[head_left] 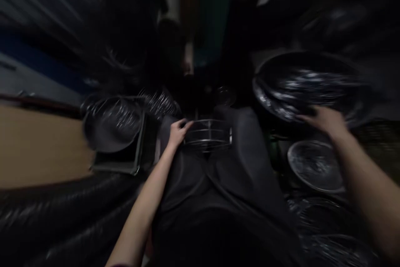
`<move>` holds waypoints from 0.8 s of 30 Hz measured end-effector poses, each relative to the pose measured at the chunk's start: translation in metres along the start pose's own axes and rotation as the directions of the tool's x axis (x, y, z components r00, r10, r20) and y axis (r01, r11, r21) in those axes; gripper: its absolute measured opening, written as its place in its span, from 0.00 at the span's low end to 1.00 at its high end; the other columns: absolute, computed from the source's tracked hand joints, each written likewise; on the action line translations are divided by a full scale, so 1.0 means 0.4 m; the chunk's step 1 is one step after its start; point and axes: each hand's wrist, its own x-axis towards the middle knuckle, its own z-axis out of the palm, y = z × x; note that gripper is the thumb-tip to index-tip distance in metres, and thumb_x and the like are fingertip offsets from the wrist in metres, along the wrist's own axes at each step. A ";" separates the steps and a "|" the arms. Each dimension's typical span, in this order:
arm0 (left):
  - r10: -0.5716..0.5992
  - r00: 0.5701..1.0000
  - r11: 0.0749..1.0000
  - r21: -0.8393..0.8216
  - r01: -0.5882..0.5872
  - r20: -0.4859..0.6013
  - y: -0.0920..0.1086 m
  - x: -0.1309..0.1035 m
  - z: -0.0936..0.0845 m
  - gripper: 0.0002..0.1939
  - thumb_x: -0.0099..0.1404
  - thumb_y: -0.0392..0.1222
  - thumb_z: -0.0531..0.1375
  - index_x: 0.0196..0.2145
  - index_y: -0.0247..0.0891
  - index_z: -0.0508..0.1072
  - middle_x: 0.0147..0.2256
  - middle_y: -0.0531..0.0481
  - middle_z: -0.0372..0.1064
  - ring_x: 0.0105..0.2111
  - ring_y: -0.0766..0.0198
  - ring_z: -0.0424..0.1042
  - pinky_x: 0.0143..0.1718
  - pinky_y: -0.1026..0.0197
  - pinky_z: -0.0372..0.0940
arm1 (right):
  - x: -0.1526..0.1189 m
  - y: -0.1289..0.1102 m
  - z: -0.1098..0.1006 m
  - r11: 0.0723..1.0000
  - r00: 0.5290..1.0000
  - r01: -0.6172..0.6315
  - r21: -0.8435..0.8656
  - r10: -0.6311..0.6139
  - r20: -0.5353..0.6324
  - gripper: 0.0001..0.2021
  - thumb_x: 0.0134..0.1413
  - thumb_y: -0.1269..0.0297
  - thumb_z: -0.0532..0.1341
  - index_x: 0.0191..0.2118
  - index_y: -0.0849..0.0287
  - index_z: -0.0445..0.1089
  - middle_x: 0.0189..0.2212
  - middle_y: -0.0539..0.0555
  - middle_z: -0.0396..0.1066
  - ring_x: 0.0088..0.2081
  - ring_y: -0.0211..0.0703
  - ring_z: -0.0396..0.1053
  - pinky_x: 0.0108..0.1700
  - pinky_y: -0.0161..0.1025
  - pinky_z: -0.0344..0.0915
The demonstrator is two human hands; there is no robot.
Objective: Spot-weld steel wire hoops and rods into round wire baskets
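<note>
curved silver wire frame (209, 130) in the left hand (178, 133)

it sits over dark trousers (253, 150), left end pinched between thumb and fingers. beyond a round grey bowl (315, 166), the blurred right hand (328, 120) is at a wide round black basin (256, 86) of shiny pieces (306, 81); i cannot tell its grip.

No text, label, brand, number or sign can be read here; the view is dark and blurred.

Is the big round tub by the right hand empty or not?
Not empty: shiny stuff shows inside the big tub, near the right hand. It's too blurred and dark to tell how full.
</note>
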 end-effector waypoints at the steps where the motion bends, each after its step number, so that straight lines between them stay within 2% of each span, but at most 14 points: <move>1: 0.018 0.999 0.999 -0.028 -0.017 0.031 -0.009 0.000 0.000 0.18 0.61 0.53 0.54 0.27 0.36 0.72 0.26 0.51 0.68 0.30 0.65 0.66 0.36 0.66 0.62 | 0.002 0.003 0.019 0.997 0.998 -0.034 -0.070 0.038 0.058 0.33 0.46 0.42 0.53 0.28 0.77 0.73 0.33 0.77 0.71 0.39 0.58 0.71 0.29 0.46 0.52; 3: 0.114 0.992 0.991 -0.077 -0.110 0.060 -0.024 -0.007 -0.015 0.21 0.63 0.56 0.50 0.40 0.38 0.73 0.36 0.48 0.70 0.38 0.62 0.68 0.43 0.63 0.62 | -0.002 0.000 0.039 0.984 0.987 -0.083 -0.156 0.104 0.125 0.27 0.44 0.45 0.55 0.19 0.70 0.69 0.39 0.79 0.70 0.46 0.62 0.68 0.30 0.47 0.51; 4: 0.175 0.982 0.983 -0.076 -0.169 0.073 -0.030 -0.016 -0.027 0.25 0.62 0.58 0.51 0.48 0.39 0.69 0.43 0.45 0.69 0.43 0.60 0.67 0.48 0.60 0.61 | -0.006 -0.005 0.039 0.982 0.984 -0.097 -0.163 0.119 0.134 0.24 0.44 0.47 0.56 0.13 0.64 0.63 0.41 0.79 0.69 0.49 0.63 0.67 0.30 0.48 0.51; 6: 0.260 0.956 0.965 0.000 -0.262 0.134 -0.035 -0.040 -0.052 0.40 0.55 0.63 0.58 0.59 0.40 0.57 0.53 0.40 0.60 0.52 0.54 0.61 0.55 0.54 0.56 | -0.015 -0.019 0.028 0.981 0.975 -0.121 -0.150 0.146 0.170 0.25 0.44 0.52 0.57 0.07 0.54 0.47 0.43 0.79 0.68 0.51 0.64 0.64 0.31 0.50 0.51; 8: 0.275 0.933 0.943 0.123 -0.308 0.233 -0.036 -0.063 -0.070 0.53 0.46 0.64 0.64 0.63 0.40 0.48 0.58 0.36 0.52 0.57 0.48 0.55 0.57 0.48 0.52 | -0.022 -0.035 0.013 0.977 0.962 -0.149 -0.153 0.179 0.208 0.28 0.44 0.56 0.57 0.08 0.48 0.35 0.46 0.79 0.67 0.53 0.66 0.62 0.33 0.51 0.51; 11: 0.267 0.910 0.907 0.235 -0.349 0.317 -0.020 -0.078 -0.064 0.55 0.47 0.63 0.64 0.64 0.40 0.43 0.58 0.35 0.50 0.58 0.45 0.52 0.57 0.44 0.50 | -0.023 -0.051 0.003 0.959 0.950 -0.198 -0.202 0.238 0.202 0.30 0.42 0.58 0.56 0.11 0.45 0.28 0.48 0.79 0.65 0.54 0.66 0.61 0.35 0.51 0.52; 13: 0.300 0.901 0.879 0.277 -0.389 0.313 0.009 -0.074 -0.039 0.52 0.48 0.62 0.64 0.64 0.41 0.44 0.58 0.35 0.50 0.58 0.44 0.52 0.57 0.43 0.48 | -0.017 -0.057 0.003 0.955 0.948 -0.171 -0.242 0.227 0.223 0.28 0.41 0.53 0.55 0.09 0.47 0.31 0.48 0.78 0.65 0.53 0.66 0.61 0.34 0.50 0.52; 15: 0.339 0.885 0.840 0.320 -0.438 0.321 0.049 -0.061 -0.010 0.50 0.48 0.60 0.64 0.63 0.42 0.47 0.57 0.36 0.51 0.57 0.41 0.52 0.57 0.40 0.46 | -0.012 -0.061 0.003 0.955 0.947 -0.105 -0.277 0.181 0.265 0.25 0.43 0.47 0.51 0.06 0.56 0.46 0.46 0.78 0.66 0.52 0.66 0.62 0.31 0.48 0.52; 16: 0.351 0.875 0.822 0.337 -0.459 0.334 0.067 -0.054 0.002 0.48 0.49 0.59 0.64 0.62 0.42 0.49 0.55 0.37 0.54 0.55 0.41 0.54 0.57 0.40 0.46 | -0.011 -0.064 0.003 0.951 0.946 -0.072 -0.301 0.161 0.281 0.27 0.46 0.46 0.48 0.10 0.63 0.58 0.45 0.77 0.67 0.51 0.64 0.63 0.30 0.47 0.51; 17: 0.360 0.866 0.807 0.349 -0.476 0.347 0.081 -0.048 0.008 0.46 0.50 0.56 0.65 0.61 0.41 0.51 0.52 0.37 0.56 0.54 0.41 0.56 0.56 0.39 0.47 | -0.011 -0.066 0.001 0.943 0.948 -0.039 -0.330 0.139 0.288 0.31 0.50 0.45 0.45 0.18 0.70 0.68 0.43 0.76 0.68 0.50 0.62 0.65 0.30 0.46 0.51; 18: 0.371 0.860 0.798 0.354 -0.488 0.350 0.089 -0.044 0.010 0.43 0.50 0.54 0.65 0.59 0.40 0.53 0.50 0.38 0.58 0.52 0.42 0.58 0.55 0.40 0.50 | -0.014 -0.068 -0.001 0.931 0.951 0.000 -0.365 0.112 0.287 0.32 0.54 0.47 0.44 0.30 0.73 0.73 0.42 0.76 0.69 0.48 0.59 0.67 0.30 0.45 0.51; 20: 0.414 0.856 0.799 0.326 -0.505 0.310 0.081 -0.042 -0.001 0.40 0.50 0.50 0.65 0.56 0.37 0.55 0.47 0.39 0.59 0.49 0.46 0.60 0.52 0.43 0.55 | -0.025 -0.068 -0.003 0.898 0.963 0.084 -0.431 0.039 0.268 0.26 0.61 0.53 0.48 0.46 0.73 0.70 0.41 0.74 0.69 0.45 0.55 0.68 0.30 0.43 0.52; 22: 0.460 0.859 0.820 0.262 -0.508 0.226 0.043 -0.047 -0.021 0.39 0.48 0.49 0.66 0.54 0.37 0.54 0.47 0.40 0.58 0.48 0.50 0.62 0.50 0.48 0.59 | -0.036 -0.065 -0.002 0.874 0.966 0.139 -0.466 -0.017 0.258 0.20 0.62 0.59 0.52 0.49 0.72 0.67 0.41 0.74 0.68 0.42 0.54 0.68 0.31 0.43 0.53; 24: 0.451 0.881 0.857 0.206 -0.473 0.146 -0.012 -0.059 -0.037 0.40 0.47 0.49 0.67 0.53 0.38 0.52 0.47 0.41 0.57 0.46 0.54 0.64 0.48 0.52 0.62 | -0.041 -0.060 0.003 0.875 0.965 0.152 -0.459 -0.031 0.259 0.20 0.62 0.60 0.51 0.49 0.73 0.66 0.42 0.73 0.68 0.41 0.53 0.66 0.32 0.42 0.53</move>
